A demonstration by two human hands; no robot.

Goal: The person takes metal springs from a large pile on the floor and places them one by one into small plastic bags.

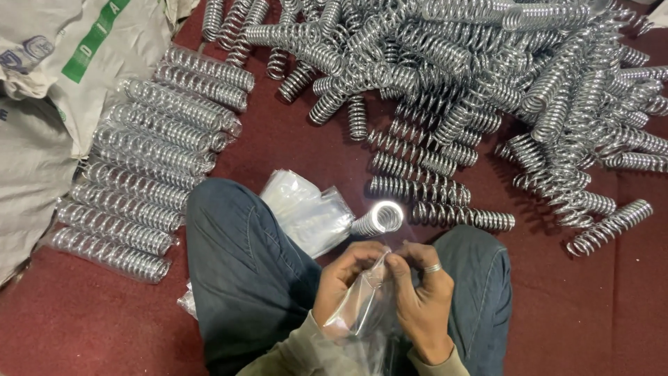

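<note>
The fingers (pixel 390 263) of both hands are pressed together at the top edge of a clear plastic bag (pixel 358 306), pinching its mouth between them. The left hand (pixel 346 278) grips the bag's left edge with its fingertips curled in; the right hand (pixel 424 299), with a ring (pixel 432 268) on one finger, grips the right edge, so the two hands meet just above the bag. The bag hangs down between the wrists, near the bottom of the view, over the person's lap.

Just beyond the fingertips, a metal coil spring (pixel 379 218) lies end-on toward the camera, its round opening showing, close to the hands but not touching them. The person sits cross-legged in dark blue trousers (pixel 243 271), knees spread left and right on a dark red floor (pixel 591 313).

Between the left knee and the end-on spring sits a small heap of empty clear bags (pixel 306 209). Farther off, across the far and right part of the floor, a large loose pile of shiny coil springs (pixel 487 76) lies tangled, with a few laid side by side at its near edge.

On the left, a row of springs already sealed in clear bags (pixel 149 157) runs from near to far, stacked side by side. Left of that row lie pale woven sacks (pixel 42 118).
</note>
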